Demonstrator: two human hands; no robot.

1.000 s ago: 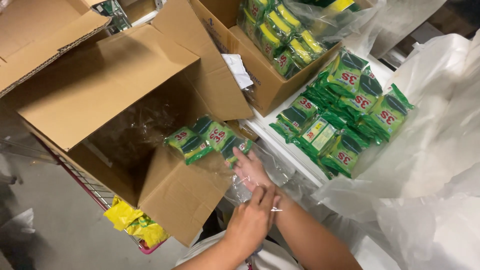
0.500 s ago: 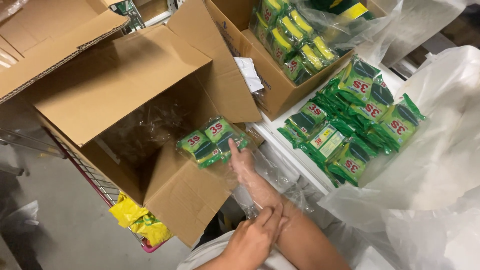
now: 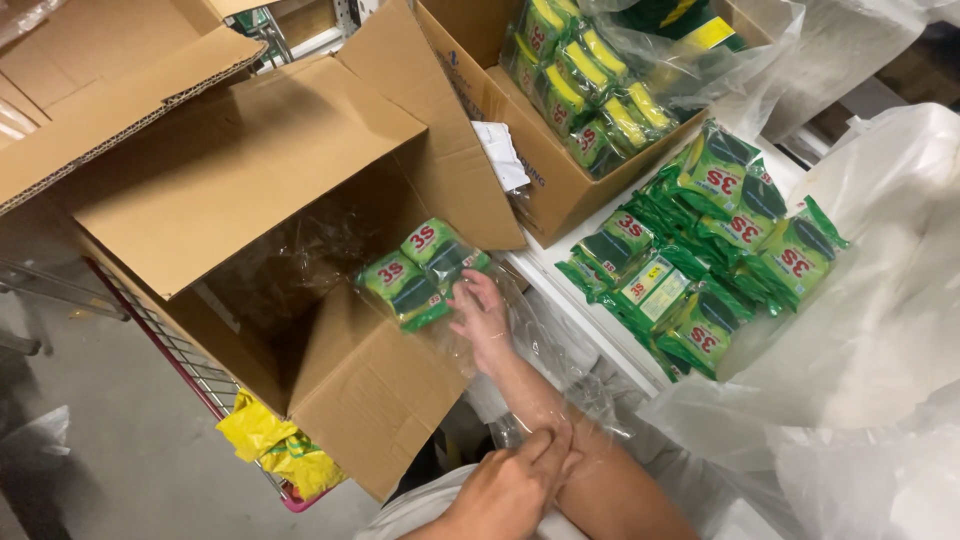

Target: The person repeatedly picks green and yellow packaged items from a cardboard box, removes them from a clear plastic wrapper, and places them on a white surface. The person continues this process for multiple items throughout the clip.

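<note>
My right hand reaches forward into a clear plastic bag and grips two green sponge packs at the mouth of a large open cardboard box. The clear film wraps around my right forearm. My left hand is low in the view, with its fingers pinched on that film against my right forearm. The box's front flap hangs down below the packs.
A heap of the same green packs lies on a white table edge to the right. Behind it a second cardboard box holds more packs. White plastic bags fill the right side. Yellow wrappers hang by a wire cart.
My right hand has pushed the two packs a little further toward the box opening. My left hand has stayed on my right forearm, gripping the film.
</note>
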